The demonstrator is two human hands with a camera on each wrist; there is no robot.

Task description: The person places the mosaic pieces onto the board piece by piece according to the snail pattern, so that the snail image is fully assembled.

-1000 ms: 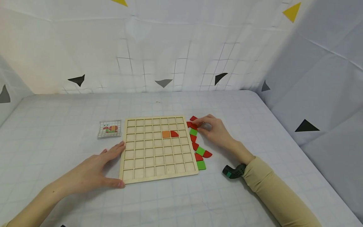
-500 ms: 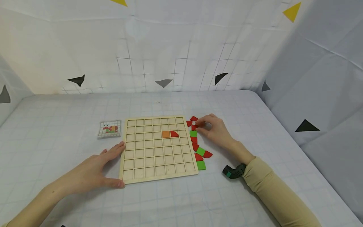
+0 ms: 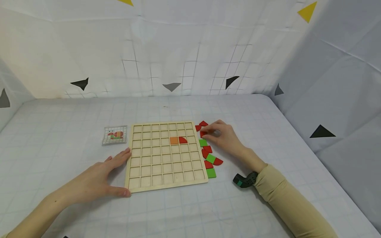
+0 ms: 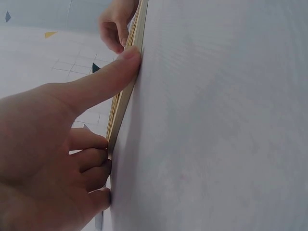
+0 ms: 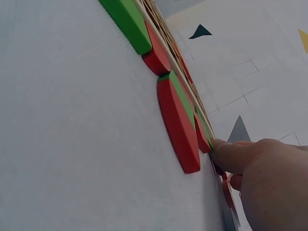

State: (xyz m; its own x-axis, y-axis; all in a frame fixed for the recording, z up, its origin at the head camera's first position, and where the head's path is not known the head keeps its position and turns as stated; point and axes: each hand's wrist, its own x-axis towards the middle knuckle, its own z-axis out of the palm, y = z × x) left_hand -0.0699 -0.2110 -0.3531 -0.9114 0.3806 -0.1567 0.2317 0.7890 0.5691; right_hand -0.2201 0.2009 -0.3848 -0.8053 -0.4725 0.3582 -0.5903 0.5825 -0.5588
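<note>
My left hand (image 3: pixel 96 180) rests along the left side of a wooden grid board (image 3: pixel 151 161), its thumb at the near corner and its fingertips on the edge. An orange square tile (image 3: pixel 174 140) and a red quarter-round tile (image 3: pixel 183 140) lie side by side in the board's grid. Past the board's right edge, my right hand (image 3: pixel 226 138) has its thumb and index finger pinching a red tile (image 3: pixel 203 134), which they partly cover. Close by lie a green tile (image 3: pixel 203 142) and another red tile (image 3: pixel 207 149). In the right wrist view, the thumb (image 5: pixel 231 155) reaches in beside the row of tiles.
A picture card (image 3: pixel 114 135) with a red, green and orange figure on a grid lies left of the board. Several more red and green tiles (image 3: pixel 211 173) line the board's right side. A black device (image 3: pixel 245 180) sits at my right wrist. A white wall (image 3: pixel 178 49) rises behind.
My right hand's fingertips have shifted slightly toward the board and nearer to me. The green tile and a red one by the hand have slid nearer to me and apart. My left hand stays put.
</note>
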